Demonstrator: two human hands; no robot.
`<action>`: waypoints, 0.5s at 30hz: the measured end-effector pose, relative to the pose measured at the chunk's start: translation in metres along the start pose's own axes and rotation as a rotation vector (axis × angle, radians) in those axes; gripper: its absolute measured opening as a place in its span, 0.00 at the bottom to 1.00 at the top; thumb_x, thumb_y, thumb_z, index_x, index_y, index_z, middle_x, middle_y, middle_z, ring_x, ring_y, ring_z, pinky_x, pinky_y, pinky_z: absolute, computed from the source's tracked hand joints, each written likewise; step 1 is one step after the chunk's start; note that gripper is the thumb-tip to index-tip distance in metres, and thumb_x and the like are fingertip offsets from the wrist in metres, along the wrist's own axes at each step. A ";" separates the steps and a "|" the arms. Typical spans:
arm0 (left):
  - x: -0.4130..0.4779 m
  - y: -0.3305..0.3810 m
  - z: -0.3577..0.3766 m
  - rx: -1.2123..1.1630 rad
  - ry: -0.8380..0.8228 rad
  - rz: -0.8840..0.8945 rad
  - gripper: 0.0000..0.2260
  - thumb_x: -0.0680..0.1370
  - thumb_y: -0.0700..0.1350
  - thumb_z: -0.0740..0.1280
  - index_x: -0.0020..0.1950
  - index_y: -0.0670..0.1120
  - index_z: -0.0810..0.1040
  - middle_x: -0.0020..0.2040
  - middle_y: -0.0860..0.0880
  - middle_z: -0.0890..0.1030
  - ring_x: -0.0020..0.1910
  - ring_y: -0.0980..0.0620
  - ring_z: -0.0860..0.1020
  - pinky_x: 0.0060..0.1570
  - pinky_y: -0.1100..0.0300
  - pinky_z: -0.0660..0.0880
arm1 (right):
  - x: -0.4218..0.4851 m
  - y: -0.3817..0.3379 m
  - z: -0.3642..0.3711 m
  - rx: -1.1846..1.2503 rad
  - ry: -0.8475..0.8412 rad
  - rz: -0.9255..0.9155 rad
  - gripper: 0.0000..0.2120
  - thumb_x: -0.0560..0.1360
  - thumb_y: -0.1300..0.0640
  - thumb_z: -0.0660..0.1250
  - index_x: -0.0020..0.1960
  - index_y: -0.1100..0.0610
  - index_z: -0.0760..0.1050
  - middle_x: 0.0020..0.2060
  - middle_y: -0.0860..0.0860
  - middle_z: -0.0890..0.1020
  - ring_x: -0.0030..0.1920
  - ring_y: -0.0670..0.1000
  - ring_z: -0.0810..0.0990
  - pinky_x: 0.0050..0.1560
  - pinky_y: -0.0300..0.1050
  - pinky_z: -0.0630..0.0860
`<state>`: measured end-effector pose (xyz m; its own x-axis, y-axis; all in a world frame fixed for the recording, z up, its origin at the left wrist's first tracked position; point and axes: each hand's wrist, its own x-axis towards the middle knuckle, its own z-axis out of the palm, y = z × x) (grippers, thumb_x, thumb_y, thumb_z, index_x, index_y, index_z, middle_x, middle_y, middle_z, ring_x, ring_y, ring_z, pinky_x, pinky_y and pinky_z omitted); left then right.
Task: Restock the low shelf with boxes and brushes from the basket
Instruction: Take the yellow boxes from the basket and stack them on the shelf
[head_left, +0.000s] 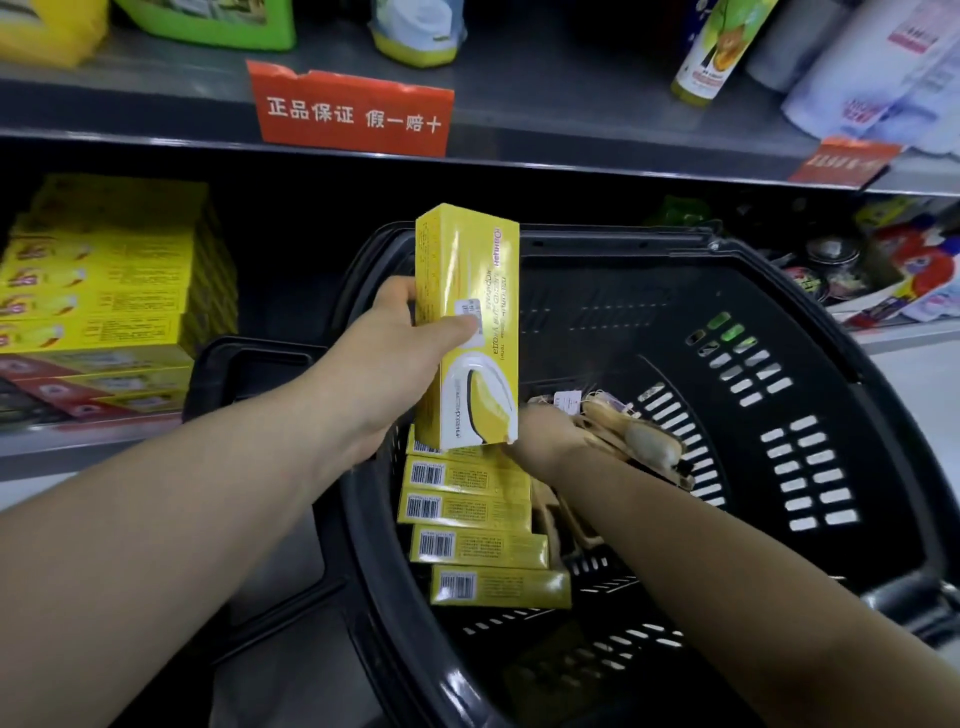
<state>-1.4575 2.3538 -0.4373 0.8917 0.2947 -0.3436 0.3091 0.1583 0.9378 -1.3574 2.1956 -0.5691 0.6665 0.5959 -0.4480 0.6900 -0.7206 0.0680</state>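
Both bare forearms reach over the black plastic basket (810, 322). Left hand (395, 358) grips a tall yellow cardboard box (467, 291) upright above it; right hand (545, 431), mostly hidden, reaches among wooden brushes (649, 447), grip unclear.

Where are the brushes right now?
In the head view, the brushes lie in the basket, right of the stacked yellow boxes, beside the right hand.
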 end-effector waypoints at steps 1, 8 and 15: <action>0.000 0.001 -0.001 0.001 0.005 -0.001 0.16 0.77 0.48 0.65 0.64 0.50 0.69 0.50 0.51 0.82 0.47 0.52 0.82 0.46 0.55 0.78 | -0.002 0.004 -0.001 -0.027 0.023 0.015 0.17 0.75 0.64 0.60 0.31 0.52 0.59 0.30 0.47 0.65 0.38 0.53 0.70 0.34 0.42 0.65; -0.010 0.004 -0.001 0.146 0.001 0.061 0.11 0.77 0.50 0.65 0.58 0.52 0.68 0.47 0.49 0.82 0.45 0.48 0.82 0.52 0.45 0.78 | -0.023 0.016 -0.007 0.043 -0.132 0.070 0.26 0.76 0.54 0.63 0.71 0.57 0.61 0.68 0.57 0.64 0.65 0.58 0.69 0.58 0.54 0.72; -0.013 0.001 -0.004 0.224 -0.026 0.142 0.10 0.78 0.48 0.64 0.58 0.55 0.66 0.50 0.53 0.82 0.45 0.53 0.82 0.48 0.49 0.80 | 0.023 0.008 0.000 0.166 -0.099 0.129 0.33 0.74 0.61 0.66 0.74 0.57 0.54 0.72 0.56 0.62 0.70 0.58 0.62 0.65 0.53 0.67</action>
<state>-1.4698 2.3539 -0.4323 0.9387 0.2742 -0.2087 0.2427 -0.0963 0.9653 -1.3366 2.2034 -0.5790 0.7096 0.4631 -0.5311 0.5394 -0.8419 -0.0134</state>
